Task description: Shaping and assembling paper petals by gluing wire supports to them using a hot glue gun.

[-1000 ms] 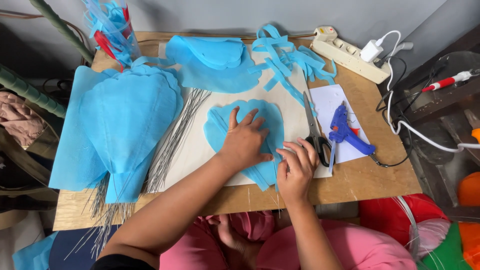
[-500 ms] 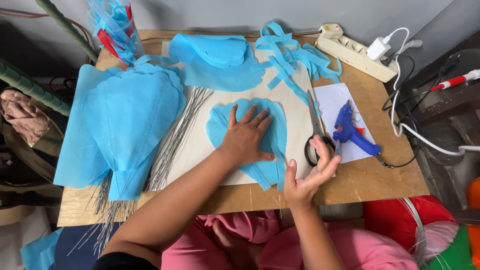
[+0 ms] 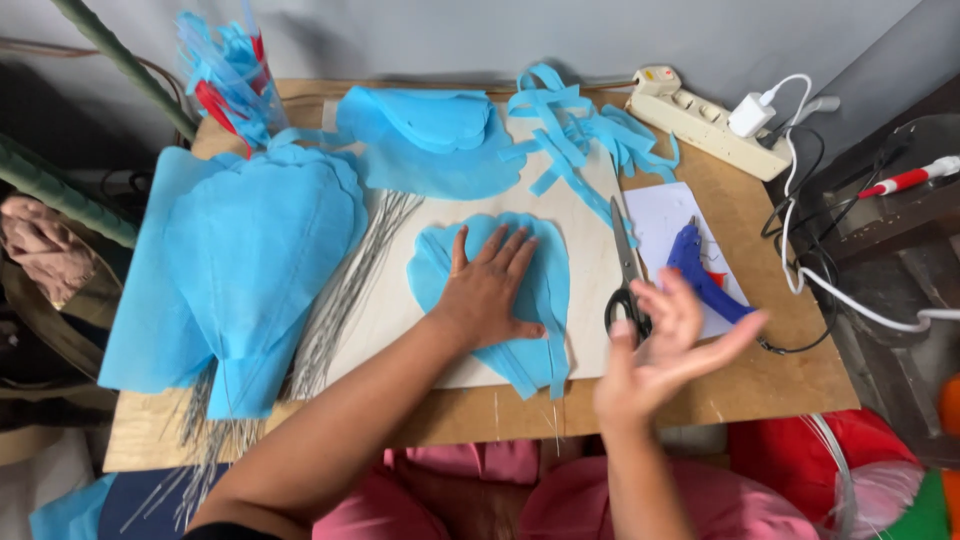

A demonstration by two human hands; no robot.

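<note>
Blue petal (image 3: 545, 290) lies on the pale board (image 3: 590, 250), pinned flat by your left hand (image 3: 485, 295), fingers spread; your right hand (image 3: 665, 350) hovers open and empty over the scissors (image 3: 626, 270), so keep that palm pressing evenly.

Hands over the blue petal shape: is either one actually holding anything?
Nothing is gripped. The left hand lies flat on the blue petal piece, pressing its middle. The right hand hovers open, empty.

Soft even light; right hand (image 3: 668, 345) motion-blurred; edges bowed.
</note>
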